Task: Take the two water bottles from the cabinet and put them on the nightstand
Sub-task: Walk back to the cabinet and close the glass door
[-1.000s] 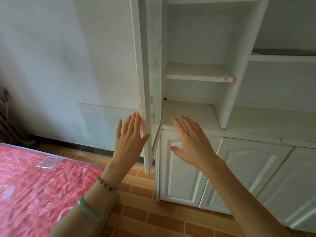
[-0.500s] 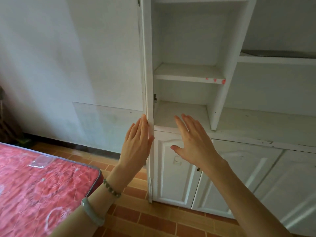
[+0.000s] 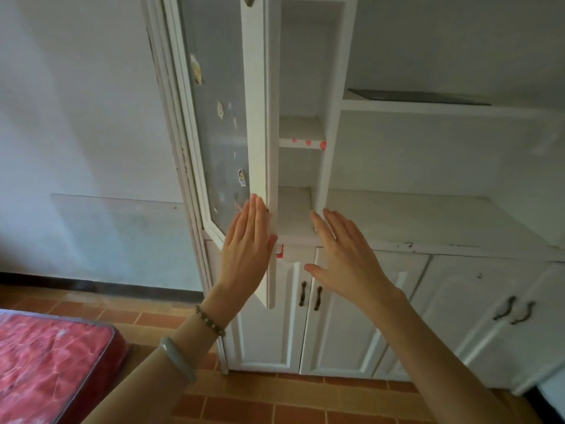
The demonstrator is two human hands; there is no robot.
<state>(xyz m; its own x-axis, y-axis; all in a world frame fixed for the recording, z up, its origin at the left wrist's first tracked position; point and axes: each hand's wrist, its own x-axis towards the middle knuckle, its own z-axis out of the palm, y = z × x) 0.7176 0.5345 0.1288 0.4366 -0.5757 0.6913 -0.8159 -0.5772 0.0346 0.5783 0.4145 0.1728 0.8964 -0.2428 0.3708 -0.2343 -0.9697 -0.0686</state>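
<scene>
White-painted cabinet door [image 3: 256, 123] is being pushed by the flat, spread-fingered left hand [image 3: 247, 249], right hand [image 3: 345, 258] hovering open beside it; no bottles visible, suggesting door-closing

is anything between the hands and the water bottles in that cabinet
No bottles show on the visible shelves. The glass cabinet door, with the left hand flat on its edge, partly covers the opening. The right hand hovers open, holding nothing.

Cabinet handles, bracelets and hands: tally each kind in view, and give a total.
Dark cabinet handles: 4
Bracelets: 2, beaded and pale bangle
Hands: 2, left and right
Total: 8
</scene>
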